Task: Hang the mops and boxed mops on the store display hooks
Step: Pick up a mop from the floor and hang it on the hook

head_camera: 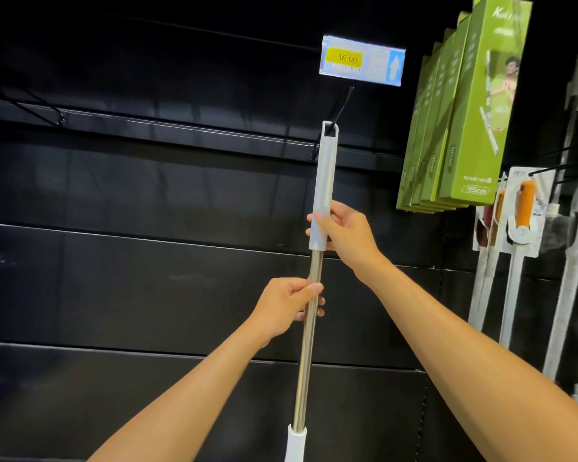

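Observation:
A mop (324, 181) with a light grey handle grip and a shiny steel pole stands upright in the middle. Its loop end sits over the tip of a black display hook (342, 103) below a price tag reading 36.00 (362, 61). My right hand (342, 228) grips the bottom of the grey grip. My left hand (292, 305) grips the steel pole lower down. The mop's head is out of frame below. Several green boxed mops (461, 128) hang on a hook at the upper right.
The black slatted wall (147, 195) carries another bare hook (40, 108) at the left. At the right edge hang orange-handled brushes on cards (526, 208) and several white-handled tools (571, 228).

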`<state>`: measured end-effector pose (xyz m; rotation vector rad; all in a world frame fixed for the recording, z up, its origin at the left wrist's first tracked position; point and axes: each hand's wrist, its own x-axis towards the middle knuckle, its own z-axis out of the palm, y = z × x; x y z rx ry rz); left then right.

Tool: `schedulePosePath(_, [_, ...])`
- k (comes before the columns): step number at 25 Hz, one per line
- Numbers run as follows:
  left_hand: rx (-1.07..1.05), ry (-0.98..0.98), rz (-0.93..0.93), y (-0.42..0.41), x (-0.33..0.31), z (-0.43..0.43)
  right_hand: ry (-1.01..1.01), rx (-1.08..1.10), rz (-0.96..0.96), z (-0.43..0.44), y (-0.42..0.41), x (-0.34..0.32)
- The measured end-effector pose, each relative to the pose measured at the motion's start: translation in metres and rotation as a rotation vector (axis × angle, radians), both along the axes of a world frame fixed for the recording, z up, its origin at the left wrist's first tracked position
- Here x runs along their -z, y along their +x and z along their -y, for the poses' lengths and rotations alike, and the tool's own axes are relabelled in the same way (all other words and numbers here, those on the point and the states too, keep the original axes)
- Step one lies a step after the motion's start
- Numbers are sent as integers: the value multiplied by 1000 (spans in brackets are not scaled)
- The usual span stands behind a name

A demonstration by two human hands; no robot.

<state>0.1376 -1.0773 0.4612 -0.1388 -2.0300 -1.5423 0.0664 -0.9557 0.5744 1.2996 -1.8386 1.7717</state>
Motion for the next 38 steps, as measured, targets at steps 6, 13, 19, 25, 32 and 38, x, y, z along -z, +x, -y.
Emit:
schedulePosePath(6, [-4,0,26,-29,2,19,29,59,11,20,-30,1])
schedulePosePath(13, [-25,13,57,-53,1,36,58,132,25,45,-54,1])
schedulePosePath(19, [-32,-18,67,-68,1,46,57,128,-49,52,-69,6])
schedulePosePath(25, [-1,-4,58,-76,3,51,70,154,-75,54,-76,7])
schedulePosePath(32, [-56,-87,4,-78,8,50,96,213,-66,53,-78,10])
schedulePosePath(38, [-150,-283,10,-57,11,39,160,166,-24,20,-66,42])
